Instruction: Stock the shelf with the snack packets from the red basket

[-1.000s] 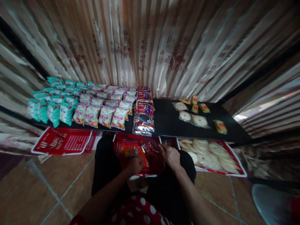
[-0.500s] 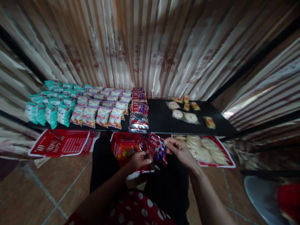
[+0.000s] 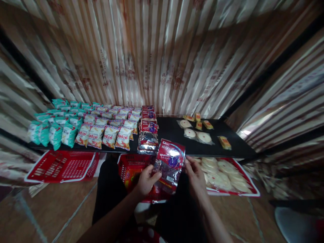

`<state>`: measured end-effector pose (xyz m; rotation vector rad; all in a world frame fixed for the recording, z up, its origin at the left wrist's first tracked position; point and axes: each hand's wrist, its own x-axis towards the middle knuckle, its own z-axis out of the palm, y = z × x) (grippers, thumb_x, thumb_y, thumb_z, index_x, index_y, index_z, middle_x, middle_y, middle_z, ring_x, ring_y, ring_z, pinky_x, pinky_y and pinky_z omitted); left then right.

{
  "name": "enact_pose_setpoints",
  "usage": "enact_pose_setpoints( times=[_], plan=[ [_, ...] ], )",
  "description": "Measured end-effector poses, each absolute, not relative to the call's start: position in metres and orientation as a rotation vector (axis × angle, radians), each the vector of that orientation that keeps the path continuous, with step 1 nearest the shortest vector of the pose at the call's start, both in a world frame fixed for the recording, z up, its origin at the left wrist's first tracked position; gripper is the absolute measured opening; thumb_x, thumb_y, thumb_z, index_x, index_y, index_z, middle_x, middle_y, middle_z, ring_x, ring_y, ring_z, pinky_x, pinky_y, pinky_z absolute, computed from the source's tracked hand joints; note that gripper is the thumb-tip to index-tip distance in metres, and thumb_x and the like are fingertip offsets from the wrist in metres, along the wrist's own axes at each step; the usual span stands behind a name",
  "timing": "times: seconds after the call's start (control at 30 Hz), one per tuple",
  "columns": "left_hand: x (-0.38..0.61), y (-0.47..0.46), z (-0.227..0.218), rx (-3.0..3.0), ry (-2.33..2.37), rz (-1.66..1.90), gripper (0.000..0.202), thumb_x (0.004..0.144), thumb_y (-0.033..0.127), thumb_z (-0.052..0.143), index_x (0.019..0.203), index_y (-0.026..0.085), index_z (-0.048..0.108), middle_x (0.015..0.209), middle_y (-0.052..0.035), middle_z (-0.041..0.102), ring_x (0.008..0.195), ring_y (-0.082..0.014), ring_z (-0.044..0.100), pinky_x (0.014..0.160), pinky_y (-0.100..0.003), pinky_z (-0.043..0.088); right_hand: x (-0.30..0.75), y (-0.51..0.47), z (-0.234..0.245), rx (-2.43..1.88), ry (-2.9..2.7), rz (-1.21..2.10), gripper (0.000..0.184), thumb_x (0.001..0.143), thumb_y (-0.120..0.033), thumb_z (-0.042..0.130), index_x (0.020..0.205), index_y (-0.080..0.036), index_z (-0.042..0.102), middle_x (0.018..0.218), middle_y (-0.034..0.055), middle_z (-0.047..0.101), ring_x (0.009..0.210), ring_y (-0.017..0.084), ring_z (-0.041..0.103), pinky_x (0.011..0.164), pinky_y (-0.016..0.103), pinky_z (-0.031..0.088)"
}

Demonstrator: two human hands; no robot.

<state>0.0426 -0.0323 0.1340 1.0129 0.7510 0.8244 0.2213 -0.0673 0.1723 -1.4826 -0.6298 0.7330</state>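
Left hand (image 3: 147, 179) and right hand (image 3: 195, 173) pinch opposite edges of the red snack pouch (image 3: 170, 165) over the middle basket (image 3: 123, 166), I'd guess to hold it flat.

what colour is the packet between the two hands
The packet is mostly dark red with a purple-blue patch, clearest in the head view.

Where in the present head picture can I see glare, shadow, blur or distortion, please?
Head view: small glints on the red packet; shadow darkens parts of the upper curtain; the black trousers lose nearly all detail in dim light. Also head view: the black side posts slant outward, probably partly from wide-angle distortion; the grey object at lower right looks too soft to identify.
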Motion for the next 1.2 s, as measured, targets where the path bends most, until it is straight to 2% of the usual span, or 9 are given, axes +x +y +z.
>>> enact_pose_setpoints(
  times=[0.13, 0.33, 0.47, 0.6, 0.73, 0.83, 0.93, 1.03, 1.2],
  plan=[
    [0.05, -0.026, 0.144, 1.077, 0.782, 0.928, 0.029, 0.074, 0.041, 0.066, 0.086, 0.015, 0.058, 0.086, -0.0042, 0.066, 0.081, -0.0171, 0.061, 0.074, -0.027, 0.046, 0.213, -0.078, 0.17, -1.431, -0.702, 0.954, 0.05, 0.065, -0.056, 0.07, 0.104, -0.023, 0.065, 0.105, 0.0052, 0.069, 0.097, 0.023, 0.062, 0.084, 0.033, 0.049],
    [0.057, -0.016, 0.16, 1.168, 0.924, 0.974, 0.021, 0.077, 0.036, 0.062, 0.079, 0.016, 0.058, 0.079, -0.0021, 0.065, 0.076, -0.0156, 0.059, 0.068, -0.024, 0.045, 0.201, -0.076, 0.173, -1.383, -0.666, 1.043, 0.054, 0.071, -0.061, 0.063, 0.107, -0.021, 0.065, 0.106, 0.0073, 0.07, 0.1, 0.025, 0.063, 0.083, 0.035, 0.051],
    [0.061, -0.008, 0.167, 1.152, 0.925, 0.995, 0.02, 0.079, 0.035, 0.06, 0.084, 0.016, 0.059, 0.084, -0.0032, 0.067, 0.079, -0.0169, 0.061, 0.07, -0.025, 0.047, 0.196, -0.059, 0.18, -1.405, -0.682, 1.037, 0.059, 0.062, -0.051, 0.075, 0.111, -0.023, 0.059, 0.104, 0.0047, 0.07, 0.095, 0.025, 0.065, 0.079, 0.033, 0.053],
    [0.061, 0.011, 0.175, 1.212, 0.863, 1.001, 0.02, 0.082, 0.034, 0.057, 0.091, 0.016, 0.059, 0.087, -0.0041, 0.066, 0.081, -0.0163, 0.062, 0.073, -0.025, 0.048, 0.199, -0.033, 0.192, -1.335, -0.669, 1.033, 0.055, 0.064, -0.048, 0.075, 0.109, -0.024, 0.056, 0.097, 0.0032, 0.071, 0.084, 0.023, 0.067, 0.071, 0.032, 0.054],
    [0.062, 0.041, 0.192, 1.323, 1.002, 1.121, 0.036, 0.078, 0.021, 0.056, 0.114, 0.02, 0.052, 0.11, -0.0079, 0.061, 0.088, -0.0158, 0.062, 0.074, -0.026, 0.05, 0.207, 0.006, 0.211, -1.262, -0.678, 1.029, 0.055, 0.063, -0.046, 0.075, 0.111, -0.025, 0.055, 0.091, 0.0017, 0.071, 0.079, 0.022, 0.067, 0.067, 0.032, 0.054],
    [0.063, 0.064, 0.206, 1.481, 1.106, 1.16, 0.046, 0.076, 0.014, 0.053, 0.121, 0.019, 0.049, 0.123, -0.0111, 0.053, 0.103, -0.0188, 0.057, 0.079, -0.029, 0.052, 0.212, 0.044, 0.223, -1.262, -0.756, 0.998, 0.056, 0.063, -0.044, 0.074, 0.112, -0.025, 0.055, 0.091, 0.0017, 0.071, 0.075, 0.021, 0.066, 0.066, 0.032, 0.054],
    [0.064, 0.09, 0.214, 1.626, 1.143, 1.162, 0.044, 0.078, 0.012, 0.049, 0.121, 0.019, 0.052, 0.131, -0.012, 0.047, 0.115, -0.0219, 0.052, 0.084, -0.032, 0.052, 0.213, 0.088, 0.231, -1.279, -0.844, 0.973, 0.056, 0.062, -0.042, 0.073, 0.112, -0.023, 0.056, 0.089, 0.0015, 0.07, 0.07, 0.019, 0.064, 0.063, 0.03, 0.052],
    [0.067, 0.122, 0.213, 1.72, 1.216, 1.189, 0.037, 0.078, 0.01, 0.05, 0.113, 0.02, 0.058, 0.134, -0.01, 0.045, 0.123, -0.0227, 0.047, 0.097, -0.036, 0.046, 0.209, 0.133, 0.233, -1.299, -0.913, 0.984, 0.058, 0.064, -0.039, 0.07, 0.117, -0.021, 0.055, 0.083, 0.0009, 0.07, 0.063, 0.017, 0.062, 0.059, 0.029, 0.051],
    [0.071, 0.18, 0.203, 1.772, 1.408, 1.15, 0.029, 0.075, 0.008, 0.051, 0.101, 0.013, 0.065, 0.126, -0.0135, 0.053, 0.117, -0.0234, 0.052, 0.102, -0.036, 0.042, 0.206, 0.199, 0.22, -1.445, -1.122, 0.84, 0.051, 0.07, -0.033, 0.057, 0.119, -0.018, 0.055, 0.089, 0.0038, 0.07, 0.073, 0.018, 0.064, 0.062, 0.028, 0.05]
  ],
)
